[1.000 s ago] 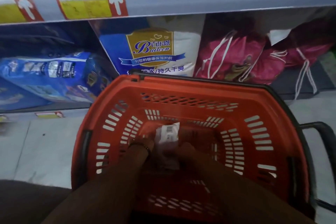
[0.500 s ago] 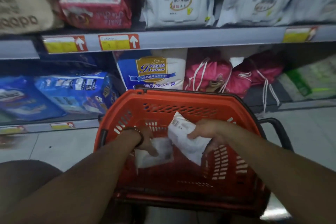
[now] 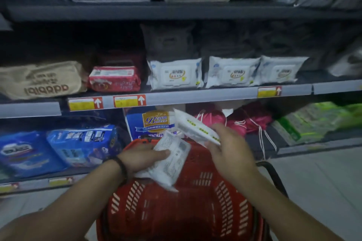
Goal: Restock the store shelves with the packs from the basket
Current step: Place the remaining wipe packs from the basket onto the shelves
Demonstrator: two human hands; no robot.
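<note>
My left hand (image 3: 142,159) grips a white pack (image 3: 172,162) with small print, held above the red basket (image 3: 176,211). My right hand (image 3: 229,146) holds a second white pack (image 3: 193,126) with green marks, raised higher and tilted toward the shelves. The basket stands on the floor in front of me and I see nothing else inside it. On the middle shelf (image 3: 195,96) stand three white wipe packs (image 3: 175,74) side by side.
A tan pack (image 3: 39,80) and a red pack (image 3: 114,78) lie left of the wipes. Below are blue packs (image 3: 82,145), a blue-white bag (image 3: 150,123), pink drawstring bags (image 3: 244,121) and green packs (image 3: 313,121). Grey floor tiles lie at right.
Both hands have lifted out of the basket, each with a white pack. My view has tilted up from the basket to the shelves.
</note>
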